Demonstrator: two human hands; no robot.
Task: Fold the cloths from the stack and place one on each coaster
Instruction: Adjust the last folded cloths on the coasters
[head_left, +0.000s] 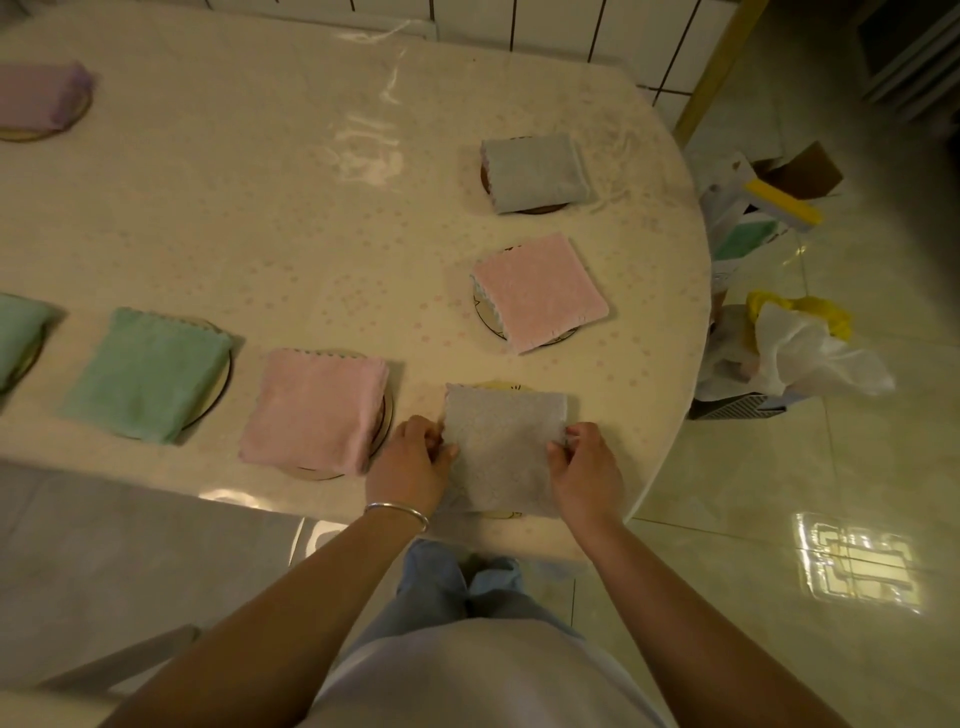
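While both hands, left hand (415, 452) and right hand (584, 467), pinch the grey cloth's (501, 447) side edges over the lower-centre coaster (501, 387), six coasters on the worktop (311, 234) already carry folded cloths; no stack visible, so likely the last.

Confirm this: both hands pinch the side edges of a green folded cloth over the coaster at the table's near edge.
Wrong colour. The head view shows the cloth is grey, not green. The rest holds: the left hand and right hand pinch its side edges over the coaster at the table's near edge.
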